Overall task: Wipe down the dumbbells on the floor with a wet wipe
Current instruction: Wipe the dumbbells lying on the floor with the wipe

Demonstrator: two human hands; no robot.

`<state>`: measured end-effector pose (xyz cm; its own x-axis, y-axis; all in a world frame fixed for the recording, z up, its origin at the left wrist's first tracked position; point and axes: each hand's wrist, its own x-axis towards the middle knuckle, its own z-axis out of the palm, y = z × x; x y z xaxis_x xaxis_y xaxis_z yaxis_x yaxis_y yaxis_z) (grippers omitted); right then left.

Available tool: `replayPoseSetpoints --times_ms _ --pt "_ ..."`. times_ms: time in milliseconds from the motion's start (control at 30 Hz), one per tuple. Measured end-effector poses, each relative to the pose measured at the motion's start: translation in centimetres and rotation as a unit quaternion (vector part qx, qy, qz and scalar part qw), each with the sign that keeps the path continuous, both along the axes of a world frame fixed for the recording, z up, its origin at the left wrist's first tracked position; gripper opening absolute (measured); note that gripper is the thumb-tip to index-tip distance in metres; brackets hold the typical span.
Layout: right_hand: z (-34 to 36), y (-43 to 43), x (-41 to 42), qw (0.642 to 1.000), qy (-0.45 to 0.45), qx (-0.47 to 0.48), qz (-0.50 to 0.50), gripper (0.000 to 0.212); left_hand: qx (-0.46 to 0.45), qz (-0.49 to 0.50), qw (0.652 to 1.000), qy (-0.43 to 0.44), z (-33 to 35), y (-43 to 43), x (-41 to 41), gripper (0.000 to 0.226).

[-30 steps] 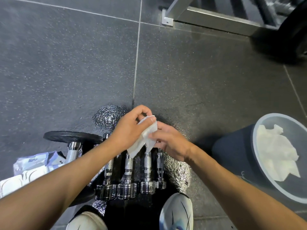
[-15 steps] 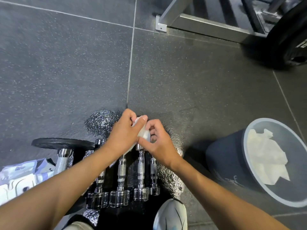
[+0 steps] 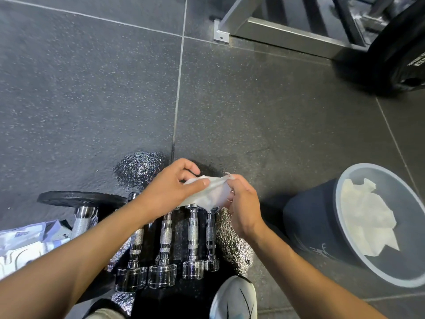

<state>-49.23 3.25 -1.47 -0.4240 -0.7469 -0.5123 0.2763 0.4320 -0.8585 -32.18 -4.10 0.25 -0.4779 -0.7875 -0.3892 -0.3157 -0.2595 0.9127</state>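
Both grips pinch the wet wipe (image 3: 207, 192): left hand (image 3: 170, 189) at its left edge, right hand (image 3: 243, 203) at its right, stretched over the far ends of four chrome dumbbells (image 3: 193, 238) lying side by side on the floor (image 3: 92, 88). A bin (image 3: 310, 226) of used wipes stands right; a wipe packet (image 3: 23, 240) lies left.

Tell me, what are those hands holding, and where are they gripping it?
A white wet wipe, stretched between both hands: the left hand pinches its left edge, the right hand its right edge.
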Motion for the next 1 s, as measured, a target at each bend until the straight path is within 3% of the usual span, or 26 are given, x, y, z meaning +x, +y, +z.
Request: replayPoseSetpoints --times_ms 167,233,367,500,633,733,833,933,1000 --pt "0.0 0.3 0.0 0.998 0.045 0.039 0.032 0.025 -0.010 0.009 0.998 -0.067 -1.5 0.3 0.1 0.018" --pt "-0.5 0.3 -0.4 0.988 0.120 0.053 0.083 0.024 0.003 -0.050 0.991 -0.127 -1.6 0.4 0.2 0.016" --pt "-1.6 1.1 -1.3 0.919 0.296 0.092 0.244 0.024 0.047 -0.227 0.935 -0.269 -0.4 1.1 1.0 0.029" --pt "-2.2 2.0 -1.5 0.858 0.409 0.077 0.301 0.020 0.156 -0.295 0.909 -0.250 -0.2 2.3 1.1 0.028" --pt "-3.1 1.4 -1.4 0.818 0.473 -0.005 0.329 0.020 0.226 -0.276 0.902 -0.242 -0.8 2.4 1.1 0.030" --pt "-4.1 0.1 -0.8 0.810 0.479 -0.044 0.337 0.018 0.123 -0.251 0.907 -0.317 -1.2 1.9 1.0 0.032" --pt "-5.0 -0.6 0.1 0.810 0.487 -0.055 0.323 0.029 -0.043 -0.251 0.863 -0.436 -1.4 2.0 1.0 0.033" --pt "-5.2 0.3 0.7 0.780 0.527 -0.068 0.331 0.031 -0.052 -0.266 0.839 -0.472 -1.3 2.8 0.9 0.027" --pt "-5.7 1.7 1.2 0.741 0.516 -0.076 0.423 0.038 -0.038 -0.271 0.829 -0.488 -1.3 3.1 1.0 0.023"
